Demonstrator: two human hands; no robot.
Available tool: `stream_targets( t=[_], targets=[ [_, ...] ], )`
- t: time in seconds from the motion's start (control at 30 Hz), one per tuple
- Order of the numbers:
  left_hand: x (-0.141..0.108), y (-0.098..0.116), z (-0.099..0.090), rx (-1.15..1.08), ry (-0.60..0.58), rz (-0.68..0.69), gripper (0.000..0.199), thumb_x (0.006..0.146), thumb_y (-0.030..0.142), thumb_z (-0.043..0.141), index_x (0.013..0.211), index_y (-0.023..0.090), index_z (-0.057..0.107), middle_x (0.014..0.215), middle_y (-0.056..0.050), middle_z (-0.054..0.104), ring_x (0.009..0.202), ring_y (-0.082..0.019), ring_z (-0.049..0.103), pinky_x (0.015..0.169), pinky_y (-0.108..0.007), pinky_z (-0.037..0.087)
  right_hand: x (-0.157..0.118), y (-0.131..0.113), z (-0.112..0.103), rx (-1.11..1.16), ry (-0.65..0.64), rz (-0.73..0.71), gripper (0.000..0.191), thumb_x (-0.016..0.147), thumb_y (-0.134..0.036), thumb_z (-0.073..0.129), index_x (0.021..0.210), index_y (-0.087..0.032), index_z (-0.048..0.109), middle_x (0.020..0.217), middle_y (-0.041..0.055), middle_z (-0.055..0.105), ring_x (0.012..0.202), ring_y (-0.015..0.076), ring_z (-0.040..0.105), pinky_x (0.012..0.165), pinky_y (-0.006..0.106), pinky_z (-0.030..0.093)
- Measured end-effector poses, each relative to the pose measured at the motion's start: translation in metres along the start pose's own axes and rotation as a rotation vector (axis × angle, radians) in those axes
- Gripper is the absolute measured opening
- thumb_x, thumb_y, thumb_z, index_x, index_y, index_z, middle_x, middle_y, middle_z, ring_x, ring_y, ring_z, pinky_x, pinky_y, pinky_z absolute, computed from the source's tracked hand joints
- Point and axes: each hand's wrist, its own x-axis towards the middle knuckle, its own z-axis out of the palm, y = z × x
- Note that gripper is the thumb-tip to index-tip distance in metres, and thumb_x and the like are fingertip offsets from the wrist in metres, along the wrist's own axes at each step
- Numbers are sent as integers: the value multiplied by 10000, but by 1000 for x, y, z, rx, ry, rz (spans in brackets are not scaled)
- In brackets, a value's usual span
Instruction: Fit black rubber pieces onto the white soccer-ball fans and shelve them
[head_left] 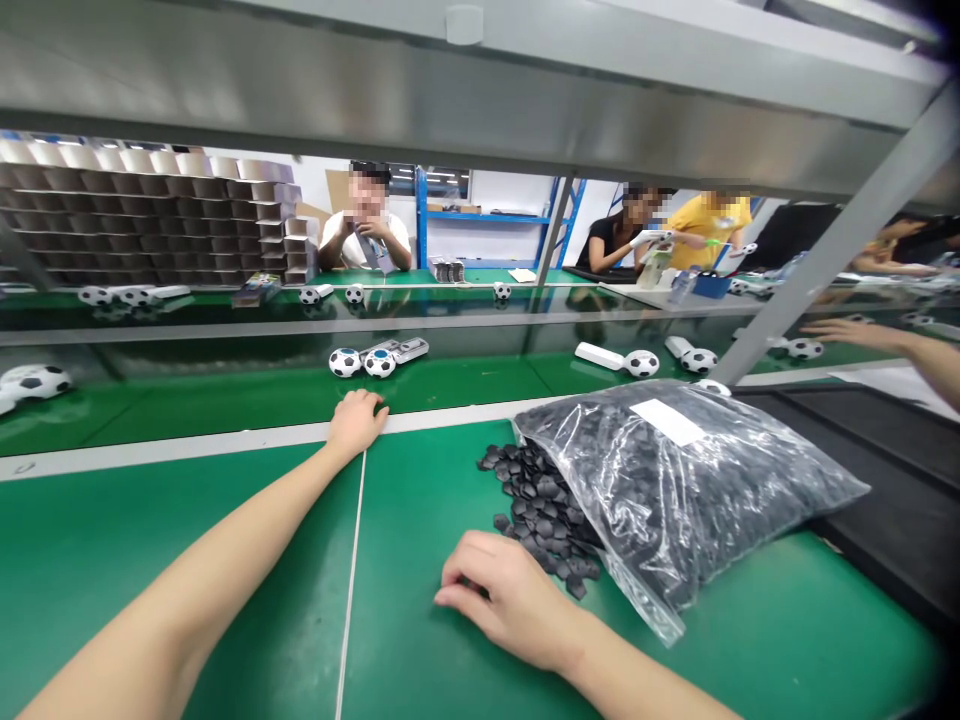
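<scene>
Right hand (pixel 510 598) — fingers curled to a narrow gap, beside loose black pieces (pixel 544 510) spilling from a clear bag (pixel 697 480) on the green desk (pixel 420 490). Left hand (pixel 357 424) — grip unclear, at the desk's far edge, near two football-headed devices (pixel 363 362).

a wide metal beam (pixel 450 85) crosses the top of the view, and a slanting metal post (pixel 832 235) stands at the right. at the far left, open-ended boxes (pixel 150 220) are stacked in rows (quite a wall of them), with a colourful packet (pixel 256 289) to their right. beyond the belt, a person in a white top (pixel 401 238) holds up a greyish item (pixel 373 250) near a blue rack (pixel 487 217). at the far right are a person in a black top (pixel 606 240), a person in yellow (pixel 701 225) and a blue bin (pixel 711 286). a black tray (pixel 885 480) lies nearer, at the right.
</scene>
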Motion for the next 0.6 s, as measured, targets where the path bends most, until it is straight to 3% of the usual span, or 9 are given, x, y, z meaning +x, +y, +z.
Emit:
stream_targets(
  t=[0.17, 0.33, 0.6],
  targets=[
    [-2, 1, -4, 48, 26, -63, 211, 862, 316, 522, 935, 123, 567, 958, -55, 578, 906, -182, 556, 792, -379, 469, -2, 1, -2, 16, 19, -5, 120, 830, -271, 565, 766, -171, 583, 721, 4, 577, 677, 96, 513, 632, 187, 382],
    [0, -1, -1, 53, -59, -86, 213, 878, 304, 509, 987, 129, 564, 951, -49, 592, 825, -155, 585, 730, -341, 501, -5, 1, -1, 19, 28, -10, 127, 835, -276, 557, 765, -173, 580, 711, 3, 579, 672, 96, 512, 626, 191, 379],
    [-1, -3, -2, 50, -157, -57, 217, 875, 303, 516, 1012, 141, 564, 980, -53, 593, 850, -161, 588, 743, -342, 504, -5, 0, -2, 24, 34, -30, 130, 833, -267, 561, 754, -166, 581, 698, 7, 585, 659, 95, 514, 615, 189, 379]
  ],
)
